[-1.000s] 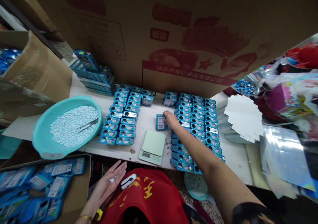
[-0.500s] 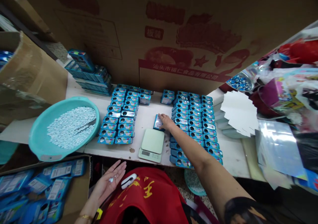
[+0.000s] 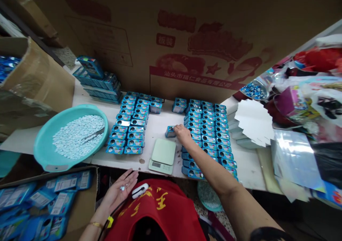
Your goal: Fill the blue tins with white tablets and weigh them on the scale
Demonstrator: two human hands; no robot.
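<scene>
Palm up and fingers stretched out, my left hand (image 3: 121,189) is low in front of the red apron, with a couple of pale mints (image 3: 122,188) lying in the palm. My right hand (image 3: 183,135) grips the right end of a small blue tin (image 3: 170,131) behind the scale. This tin stands upright on the table, its top facing up. The pale green kitchen scale (image 3: 164,151) has nothing on its plate. Blue tins with round openings stand in rows to the left (image 3: 135,129) and right (image 3: 207,132) of my right hand.
A turquoise basin (image 3: 40,137) holds white mints and a metal scoop. An open carton (image 3: 80,205) of blue tins is at lower left. A large cardboard box (image 3: 139,56) walls off the back. White card sheets (image 3: 253,121) are stacked on the right.
The blue tin under my right hand has gone from lying flat to standing upright. My left hand stays low with the mints in its palm.
</scene>
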